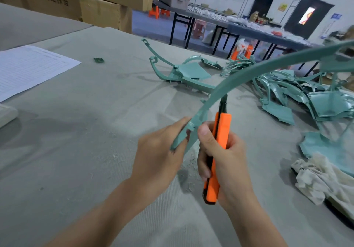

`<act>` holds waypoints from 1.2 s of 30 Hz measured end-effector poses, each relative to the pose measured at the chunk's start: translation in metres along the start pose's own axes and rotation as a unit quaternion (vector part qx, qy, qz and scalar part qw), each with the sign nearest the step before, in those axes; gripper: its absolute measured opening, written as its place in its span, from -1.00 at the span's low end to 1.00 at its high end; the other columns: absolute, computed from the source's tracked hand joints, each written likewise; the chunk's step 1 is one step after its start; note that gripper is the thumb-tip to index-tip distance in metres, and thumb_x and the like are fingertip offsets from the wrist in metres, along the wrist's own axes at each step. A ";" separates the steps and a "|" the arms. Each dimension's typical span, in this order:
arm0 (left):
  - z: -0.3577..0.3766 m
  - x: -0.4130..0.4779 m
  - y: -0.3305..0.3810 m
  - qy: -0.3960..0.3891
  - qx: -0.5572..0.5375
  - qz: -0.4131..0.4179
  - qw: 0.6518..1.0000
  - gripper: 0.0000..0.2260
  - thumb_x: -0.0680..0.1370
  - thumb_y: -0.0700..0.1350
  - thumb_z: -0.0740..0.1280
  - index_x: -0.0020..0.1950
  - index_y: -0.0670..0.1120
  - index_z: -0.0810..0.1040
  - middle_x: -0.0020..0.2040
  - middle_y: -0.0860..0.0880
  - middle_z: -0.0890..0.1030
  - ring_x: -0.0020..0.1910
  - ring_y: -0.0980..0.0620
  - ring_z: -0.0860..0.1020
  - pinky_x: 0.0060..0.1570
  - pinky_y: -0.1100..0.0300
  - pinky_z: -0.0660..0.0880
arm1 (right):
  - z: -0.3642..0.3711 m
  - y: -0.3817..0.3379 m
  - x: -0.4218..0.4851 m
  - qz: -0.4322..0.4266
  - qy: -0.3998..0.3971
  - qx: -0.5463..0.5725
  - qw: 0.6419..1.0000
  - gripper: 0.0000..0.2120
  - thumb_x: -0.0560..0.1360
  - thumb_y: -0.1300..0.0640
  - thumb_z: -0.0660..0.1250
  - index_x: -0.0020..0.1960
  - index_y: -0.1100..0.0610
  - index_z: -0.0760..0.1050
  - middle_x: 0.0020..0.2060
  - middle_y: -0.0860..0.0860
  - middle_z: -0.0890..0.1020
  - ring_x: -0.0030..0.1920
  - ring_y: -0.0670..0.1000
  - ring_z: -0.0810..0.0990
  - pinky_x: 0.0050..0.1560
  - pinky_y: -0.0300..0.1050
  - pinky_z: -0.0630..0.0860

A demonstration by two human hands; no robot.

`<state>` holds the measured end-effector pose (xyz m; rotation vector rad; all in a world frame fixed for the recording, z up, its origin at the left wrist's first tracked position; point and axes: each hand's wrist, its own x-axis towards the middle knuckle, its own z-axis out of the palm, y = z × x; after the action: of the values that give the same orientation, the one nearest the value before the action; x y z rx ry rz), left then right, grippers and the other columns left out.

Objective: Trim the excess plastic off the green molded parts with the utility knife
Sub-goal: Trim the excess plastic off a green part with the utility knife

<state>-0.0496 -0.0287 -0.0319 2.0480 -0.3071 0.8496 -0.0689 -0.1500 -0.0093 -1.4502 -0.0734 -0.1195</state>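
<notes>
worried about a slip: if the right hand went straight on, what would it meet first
Probably the curved green part the left hand holds; the utility knife in the right hand reaches it.

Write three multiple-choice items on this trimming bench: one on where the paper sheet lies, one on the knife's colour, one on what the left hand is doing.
1. Where does the paper sheet lie?
A. On a cardboard box
B. At the left on the grey table cover
C. On the floor

2. What colour is the body of the utility knife?
A. Blue
B. Orange
C. Yellow

3. What is the left hand doing?
A. Lying flat on the cover
B. Hanging idle
C. Holding the lower end of the curved green part

Answers:
1 B: the sheet lies flat at the far left of the cover.
2 B: the orange body shows in the right hand.
3 C: its thumb and fingers close on the part's end.
</notes>
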 end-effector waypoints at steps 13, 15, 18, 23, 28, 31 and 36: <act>0.003 -0.001 -0.002 -0.039 -0.084 0.012 0.996 -0.52 0.42 -0.09 0.43 0.34 0.09 0.46 -0.11 0.44 0.54 -0.13 0.51 0.52 -0.12 0.63 0.36 | -0.004 -0.001 0.004 0.034 0.004 0.182 0.983 -0.85 0.43 0.09 0.38 -0.31 0.05 0.53 -0.54 -0.05 0.27 -0.67 -0.10 0.26 -0.65 -0.29 0.25; 0.004 0.002 -0.007 -0.054 -0.125 -0.009 0.991 -0.51 0.43 -0.09 0.43 0.36 0.03 0.45 -0.08 0.39 0.58 -0.07 0.43 0.56 -0.09 0.55 0.43 | -0.009 -0.002 0.006 0.033 -0.002 0.207 0.978 -0.85 0.44 0.10 0.43 -0.27 0.09 0.52 -0.54 -0.05 0.28 -0.67 -0.11 0.26 -0.65 -0.30 0.26; 0.007 0.002 -0.009 -0.101 -0.128 -0.016 0.986 -0.89 0.52 -0.08 0.32 0.01 0.06 0.60 -0.42 0.31 0.51 -0.45 0.31 0.47 -0.42 0.50 0.34 | -0.011 -0.003 0.007 0.026 -0.006 0.202 0.979 -0.85 0.43 0.04 0.44 -0.25 0.07 0.56 -0.54 -0.06 0.27 -0.66 -0.11 0.26 -0.64 -0.30 0.26; 0.012 0.003 -0.010 -0.029 -0.082 -0.076 0.993 -0.62 0.55 -0.11 0.32 -0.39 0.12 0.25 -0.57 0.13 0.28 -0.54 0.23 0.36 -0.53 0.46 0.22 | -0.010 0.001 0.009 0.050 0.051 0.081 0.994 -0.56 0.48 -0.32 0.32 -0.17 0.07 0.62 -0.46 -0.01 0.28 -0.61 -0.05 0.24 -0.60 -0.24 0.23; 0.012 0.005 -0.015 -0.016 -0.043 -0.080 0.996 -0.56 0.54 -0.25 0.33 -0.38 0.14 0.24 -0.52 0.20 0.32 -0.47 0.36 0.43 -0.49 0.52 0.26 | -0.007 0.010 0.001 -0.159 0.039 -0.285 0.944 -0.52 0.56 -0.30 0.11 -0.21 0.09 0.42 -0.48 -0.09 0.29 -0.49 -0.12 0.24 -0.44 -0.21 0.22; 0.011 0.004 -0.015 -0.040 -0.029 -0.050 0.998 -0.65 0.51 -0.26 0.33 -0.34 0.08 0.31 -0.51 0.19 0.36 -0.43 0.33 0.43 -0.44 0.50 0.26 | -0.001 0.015 -0.003 -0.202 0.021 -0.411 0.889 -0.62 0.56 -0.31 0.08 -0.23 -0.05 0.27 -0.52 -0.12 0.28 -0.49 -0.07 0.30 -0.41 -0.19 0.20; 0.010 0.003 -0.013 -0.060 -0.077 -0.067 0.993 -0.76 0.40 -0.12 0.27 -0.39 0.12 0.30 -0.40 0.16 0.52 -0.44 0.28 0.43 -0.45 0.47 0.27 | 0.001 0.017 -0.001 -0.203 0.022 -0.470 0.859 -0.55 0.54 -0.34 0.04 -0.16 0.04 0.34 -0.51 -0.12 0.29 -0.48 -0.03 0.34 -0.41 -0.08 0.26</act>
<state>-0.0365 -0.0288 -0.0417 1.9554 -0.2887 0.6040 -0.0679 -0.1471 -0.0260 -2.3976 -0.3189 -0.5998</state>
